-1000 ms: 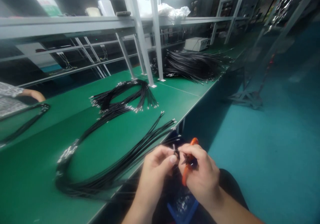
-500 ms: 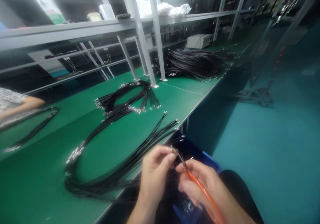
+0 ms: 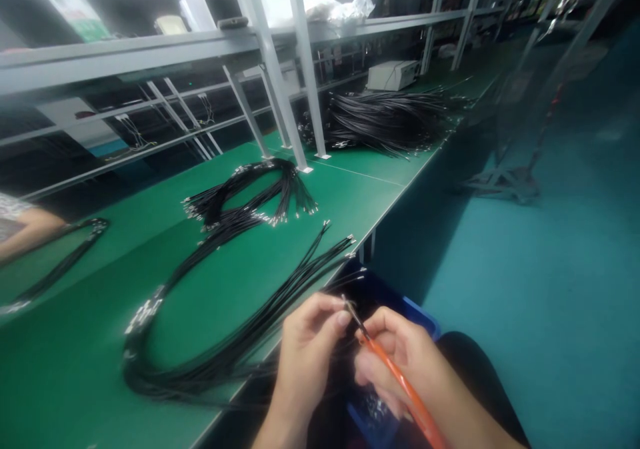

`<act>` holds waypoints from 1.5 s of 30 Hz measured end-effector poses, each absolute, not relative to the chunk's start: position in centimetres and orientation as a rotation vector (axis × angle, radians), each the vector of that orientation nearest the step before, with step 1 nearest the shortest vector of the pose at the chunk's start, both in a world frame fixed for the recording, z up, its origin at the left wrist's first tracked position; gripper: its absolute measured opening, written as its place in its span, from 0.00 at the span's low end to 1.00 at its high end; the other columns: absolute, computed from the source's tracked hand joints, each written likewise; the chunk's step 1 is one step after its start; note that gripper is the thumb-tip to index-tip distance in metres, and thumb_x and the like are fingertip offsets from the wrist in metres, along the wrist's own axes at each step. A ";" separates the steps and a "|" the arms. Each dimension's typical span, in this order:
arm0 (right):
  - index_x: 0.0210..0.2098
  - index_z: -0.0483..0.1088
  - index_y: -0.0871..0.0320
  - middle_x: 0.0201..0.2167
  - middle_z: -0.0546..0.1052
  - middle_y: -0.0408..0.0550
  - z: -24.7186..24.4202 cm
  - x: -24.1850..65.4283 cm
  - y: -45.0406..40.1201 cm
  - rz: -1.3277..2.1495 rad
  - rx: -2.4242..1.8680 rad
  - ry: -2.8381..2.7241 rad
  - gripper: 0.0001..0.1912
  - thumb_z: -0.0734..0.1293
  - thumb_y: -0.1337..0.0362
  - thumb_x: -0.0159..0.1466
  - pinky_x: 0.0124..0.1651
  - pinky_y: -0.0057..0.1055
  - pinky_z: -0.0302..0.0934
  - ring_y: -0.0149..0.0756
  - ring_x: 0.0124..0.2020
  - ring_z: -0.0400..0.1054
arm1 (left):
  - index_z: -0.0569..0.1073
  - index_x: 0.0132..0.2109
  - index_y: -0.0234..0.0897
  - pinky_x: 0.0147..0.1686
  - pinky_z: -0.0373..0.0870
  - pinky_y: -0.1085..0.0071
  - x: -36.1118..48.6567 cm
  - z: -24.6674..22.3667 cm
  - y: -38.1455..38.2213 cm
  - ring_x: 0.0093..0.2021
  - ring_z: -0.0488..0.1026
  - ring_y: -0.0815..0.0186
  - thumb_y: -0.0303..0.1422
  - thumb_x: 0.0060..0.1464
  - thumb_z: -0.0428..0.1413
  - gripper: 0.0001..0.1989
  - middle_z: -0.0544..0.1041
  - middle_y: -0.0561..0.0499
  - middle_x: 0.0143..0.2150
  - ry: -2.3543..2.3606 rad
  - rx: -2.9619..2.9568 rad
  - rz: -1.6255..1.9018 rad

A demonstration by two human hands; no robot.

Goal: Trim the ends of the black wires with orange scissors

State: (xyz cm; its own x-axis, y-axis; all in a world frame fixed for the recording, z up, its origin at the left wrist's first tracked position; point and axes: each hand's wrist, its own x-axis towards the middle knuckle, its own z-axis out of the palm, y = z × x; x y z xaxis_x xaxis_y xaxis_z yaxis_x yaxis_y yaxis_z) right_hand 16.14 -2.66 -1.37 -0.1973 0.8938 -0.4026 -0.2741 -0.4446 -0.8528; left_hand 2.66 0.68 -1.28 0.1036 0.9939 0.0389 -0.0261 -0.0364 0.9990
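Note:
My left hand (image 3: 313,342) pinches the end of a thin black cable between thumb and forefinger, at the bench's front edge. My right hand (image 3: 395,355) is closed round orange-handled pliers (image 3: 400,381). Their slim metal jaws reach the cable end at my left fingertips and now look closed together. Just what sits between the jaws is too small to make out. To the left, a long looped bundle of black cables (image 3: 200,372) with silvery ends lies on the green bench top (image 3: 85,369), its loose ends fanning toward my hands.
Below my hands a blue bin (image 3: 423,319) holds small shiny pieces. More black cable bundles lie on the bench, one coiled (image 3: 245,195) and a large pile (image 3: 385,122) farther back. Shelf posts (image 3: 280,89) stand on the bench. A co-worker's arm (image 3: 33,229) rests at the left.
The jaws of the pliers have drawn together at the cable end. Both hands stay almost in place, while the view has shifted slightly. The co-worker's arm shows a little less at the left.

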 end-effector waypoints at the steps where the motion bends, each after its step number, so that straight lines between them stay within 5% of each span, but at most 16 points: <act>1: 0.28 0.61 0.57 0.16 0.71 0.37 -1.3 16.1 -2.5 1.761 -1.224 -0.813 0.12 0.71 0.66 0.50 0.11 0.17 0.43 0.19 0.09 0.52 | 0.75 0.32 0.37 0.30 0.67 0.78 2.7 -1.3 0.6 0.29 0.69 0.72 0.29 0.50 0.61 0.02 0.75 0.54 0.30 1.091 1.275 1.165; 12: 0.28 0.62 0.57 0.17 0.72 0.37 -1.4 16.2 -2.1 1.720 -1.347 -0.828 0.11 0.70 0.68 0.51 0.10 0.17 0.42 0.18 0.07 0.52 | 0.75 0.32 0.37 0.28 0.65 0.79 2.8 -1.7 0.8 0.28 0.69 0.73 0.29 0.50 0.60 0.01 0.75 0.55 0.29 1.092 1.323 1.131; 21: 0.29 0.60 0.55 0.15 0.69 0.34 -1.5 16.8 -2.3 1.759 -1.392 -0.868 0.14 0.70 0.60 0.52 0.07 0.20 0.44 0.22 0.06 0.52 | 0.75 0.32 0.37 0.28 0.66 0.79 3.0 -1.9 1.0 0.28 0.69 0.73 0.29 0.50 0.60 0.01 0.74 0.55 0.29 1.112 1.341 1.105; 33: 0.31 0.63 0.59 0.22 0.69 0.38 -2.1 17.7 -2.7 1.755 -1.226 -1.021 0.09 0.68 0.71 0.52 0.27 0.24 0.54 0.25 0.22 0.60 | 0.74 0.31 0.36 0.29 0.68 0.77 3.3 -2.2 1.0 0.29 0.70 0.70 0.27 0.49 0.60 0.01 0.75 0.53 0.29 1.114 1.310 1.136; 45: 0.27 0.63 0.58 0.17 0.69 0.36 -1.6 17.4 -2.2 1.756 -1.352 -0.906 0.09 0.69 0.70 0.52 0.24 0.22 0.58 0.25 0.19 0.64 | 0.73 0.30 0.36 0.29 0.67 0.77 3.5 -2.9 1.3 0.28 0.69 0.71 0.27 0.49 0.59 0.02 0.73 0.54 0.29 1.113 1.336 1.123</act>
State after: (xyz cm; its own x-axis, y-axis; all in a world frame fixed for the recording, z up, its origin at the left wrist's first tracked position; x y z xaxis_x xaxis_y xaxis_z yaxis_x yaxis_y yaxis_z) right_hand 17.45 -2.19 -1.56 -0.1809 0.8689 -0.4608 -0.1280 -0.4853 -0.8649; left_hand 3.49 1.31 -2.90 0.1372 0.9895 0.0458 0.0372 -0.0513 0.9980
